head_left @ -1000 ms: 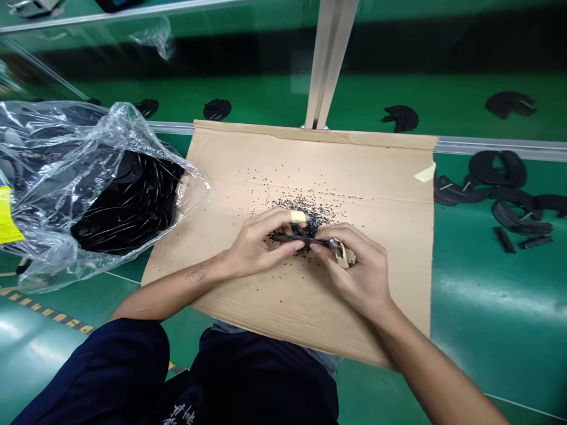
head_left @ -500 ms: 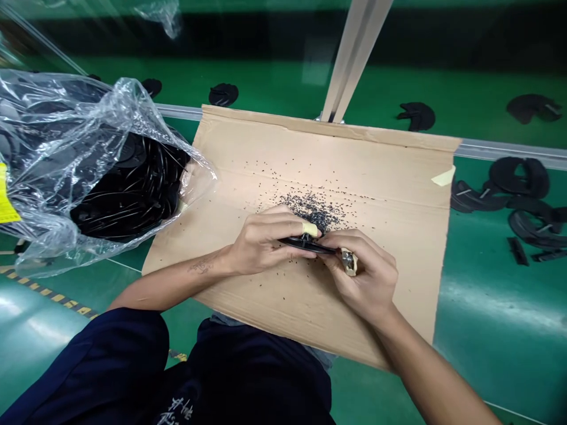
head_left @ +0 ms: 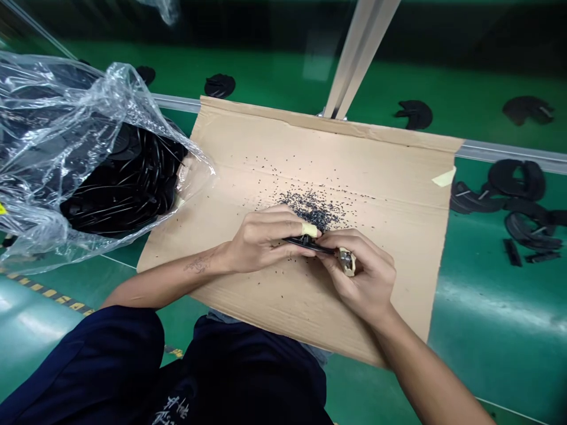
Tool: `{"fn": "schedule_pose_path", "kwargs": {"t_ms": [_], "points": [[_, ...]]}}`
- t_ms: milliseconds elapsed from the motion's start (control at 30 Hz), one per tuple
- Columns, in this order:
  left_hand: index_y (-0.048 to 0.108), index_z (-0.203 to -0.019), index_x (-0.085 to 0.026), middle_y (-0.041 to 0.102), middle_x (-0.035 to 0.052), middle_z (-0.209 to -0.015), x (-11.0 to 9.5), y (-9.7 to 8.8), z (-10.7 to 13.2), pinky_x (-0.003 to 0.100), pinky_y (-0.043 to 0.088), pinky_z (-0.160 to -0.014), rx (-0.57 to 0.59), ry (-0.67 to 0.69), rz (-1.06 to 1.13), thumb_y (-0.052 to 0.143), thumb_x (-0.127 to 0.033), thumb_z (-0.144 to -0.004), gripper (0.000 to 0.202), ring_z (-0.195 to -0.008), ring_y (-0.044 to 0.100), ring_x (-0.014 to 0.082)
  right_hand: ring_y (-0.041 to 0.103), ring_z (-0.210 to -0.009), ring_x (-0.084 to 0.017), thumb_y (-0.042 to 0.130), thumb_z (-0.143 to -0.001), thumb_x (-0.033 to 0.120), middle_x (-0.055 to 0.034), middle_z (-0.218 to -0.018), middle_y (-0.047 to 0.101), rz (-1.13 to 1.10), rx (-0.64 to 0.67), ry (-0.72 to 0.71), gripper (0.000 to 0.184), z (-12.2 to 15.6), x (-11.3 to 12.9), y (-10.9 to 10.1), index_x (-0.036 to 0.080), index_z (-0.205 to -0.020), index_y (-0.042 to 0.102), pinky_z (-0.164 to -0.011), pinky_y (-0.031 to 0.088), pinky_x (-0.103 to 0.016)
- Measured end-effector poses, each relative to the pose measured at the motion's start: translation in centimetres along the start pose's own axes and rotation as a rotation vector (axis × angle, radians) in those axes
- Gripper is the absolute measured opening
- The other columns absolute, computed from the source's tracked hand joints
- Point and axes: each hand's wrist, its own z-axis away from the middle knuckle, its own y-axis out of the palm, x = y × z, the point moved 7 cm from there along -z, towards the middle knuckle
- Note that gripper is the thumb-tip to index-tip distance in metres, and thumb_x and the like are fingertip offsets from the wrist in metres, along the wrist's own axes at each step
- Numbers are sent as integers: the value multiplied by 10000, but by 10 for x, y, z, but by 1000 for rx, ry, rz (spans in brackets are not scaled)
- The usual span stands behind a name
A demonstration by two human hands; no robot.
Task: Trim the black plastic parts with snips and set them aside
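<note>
Illegible white shirt lettering (head_left: 172, 408), lower left, left-edge yellow label (head_left: 2, 209) further cropped than before, left hand (head_left: 261, 241) pinching black part (head_left: 310, 243), right hand (head_left: 367, 270) gripping metallic object (head_left: 345, 261)

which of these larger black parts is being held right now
The black part in the left hand, above the cardboard; the others lie in the clear bag or beyond the cardboard.

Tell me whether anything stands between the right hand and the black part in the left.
Nothing visible does. The right hand appears to touch the black part gripped by the left hand. A shiny object sits in the right hand's grasp, not between them; the heap of black bits lies beyond.
</note>
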Motion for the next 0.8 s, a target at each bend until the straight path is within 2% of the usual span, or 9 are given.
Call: {"fn": "schedule_pose_path", "kwargs": {"t_ms": [100, 200, 267, 333, 467, 533, 600, 700, 800], "points": [[754, -1098, -182, 799, 90, -972, 9, 3, 0, 324, 593, -844, 66, -100, 152, 593, -499, -976, 376, -914, 738, 159, 718, -816, -193, 731, -866, 163, -37, -893, 754, -35, 3, 71, 90, -1, -3, 0, 237, -912, 705, -743, 586, -335], [772, -1110, -184, 796, 106, -1031, 24, 7, 2, 323, 610, -860, 130, -350, 423, 422, -553, -1033, 514, -967, 752, 170, 712, -827, -191, 743, -879, 229, -36, -900, 755, -125, 23, 153, 54, -2, -6, 0, 232, -911, 700, -759, 579, -334], [791, -1061, -196, 799, 88, -1025, 31, 8, 4, 292, 617, -838, 164, -463, 526, 553, -515, -995, 403, -949, 760, 166, 696, -798, -181, 748, -884, 284, -30, -875, 742, -177, 42, 203, 78, -2, -9, 1, 228, -899, 695, -731, 567, -320], [804, -1009, -196, 798, 78, -980, 33, 8, 5, 264, 612, -797, 188, -475, 553, 691, -478, -920, 316, -906, 757, 159, 682, -778, -173, 755, -880, 319, -25, -863, 732, -201, 65, 231, 111, -2, -11, 2, 228, -893, 694, -708, 554, -308], [787, -1070, -198, 781, 96, -988, 30, 8, 4, 300, 609, -822, 203, -376, 548, 617, -591, -925, 453, -937, 738, 170, 687, -805, -168, 744, -886, 272, -19, -893, 736, -198, 61, 243, 66, -2, -12, 2, 234, -907, 694, -730, 556, -305], [764, -1119, -199, 774, 101, -1026, 25, 6, 3, 327, 608, -870, 177, -282, 487, 667, -592, -887, 467, -982, 731, 180, 697, -827, -171, 739, -883, 236, -18, -902, 738, -171, 39, 226, 51, -2, -11, 1, 238, -911, 696, -758, 565, -314], [750, -1120, -191, 774, 94, -1012, 19, 3, 2, 317, 607, -859, 121, -184, 351, 753, -470, -867, 377, -964, 726, 167, 703, -844, -178, 738, -876, 201, -22, -906, 742, -121, 31, 175, 70, -2, -8, 0, 239, -920, 699, -769, 572, -322], [736, -1094, -156, 777, 95, -967, 7, 0, 1, 305, 602, -818, 46, -35, 142, 734, -268, -911, 215, -904, 721, 148, 706, -831, -181, 716, -873, 143, -31, -898, 743, -45, 38, 74, 116, -2, -3, 1, 238, -938, 699, -745, 575, -323], [731, -1040, -137, 776, 79, -893, -5, -1, 1, 308, 603, -807, 3, 70, 1, 761, -217, -882, 180, -855, 721, 146, 711, -838, -182, 665, -885, 96, -39, -922, 750, -20, 53, 15, 161, -2, -2, 3, 236, -956, 696, -753, 582, -328]]}}
